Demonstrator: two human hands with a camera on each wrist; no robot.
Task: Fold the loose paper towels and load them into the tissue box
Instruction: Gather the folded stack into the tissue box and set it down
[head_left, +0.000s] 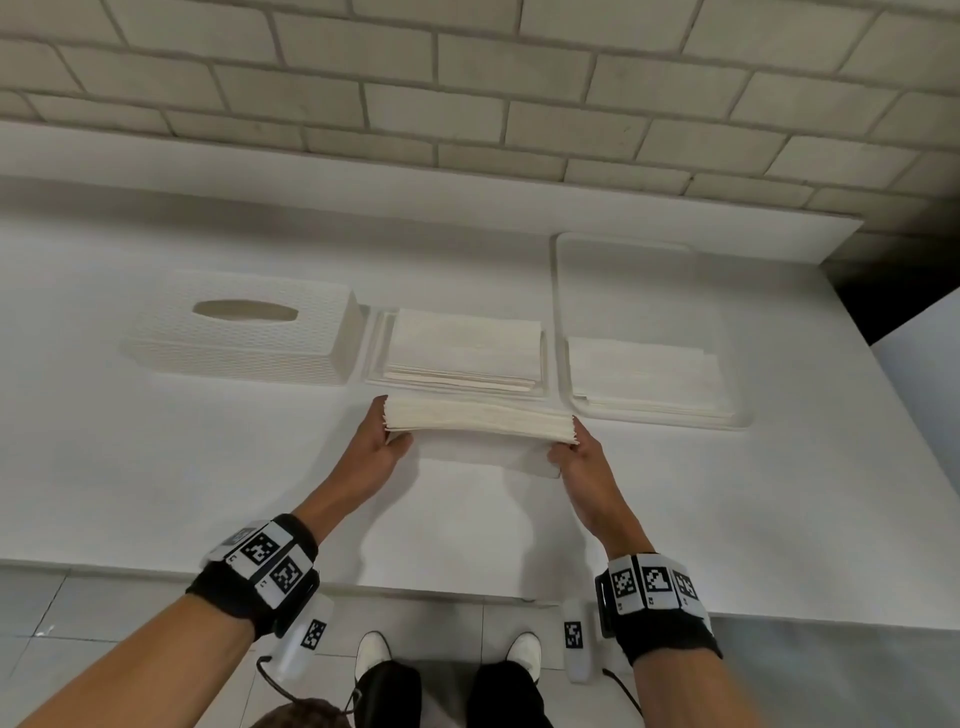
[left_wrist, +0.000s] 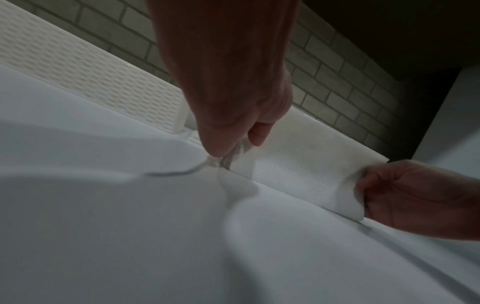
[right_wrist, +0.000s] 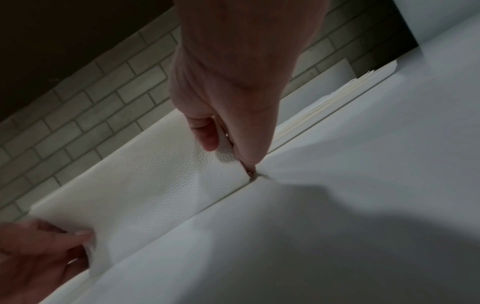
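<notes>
Our left hand (head_left: 382, 447) and right hand (head_left: 582, 457) pinch a folded towel stack (head_left: 480, 423) by its ends. Tissue box (head_left: 244, 327) sits at 10 o'clock of it.

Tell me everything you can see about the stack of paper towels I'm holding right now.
The held stack of paper towels is white, many thin embossed sheets whose layered edges show along its top. It looks folded lengthwise and stands on its long edge on the white table, just in front of the box base loaded with towels. The left hand pinches its left end, the right hand its right end, thumbs on the near face.
</notes>
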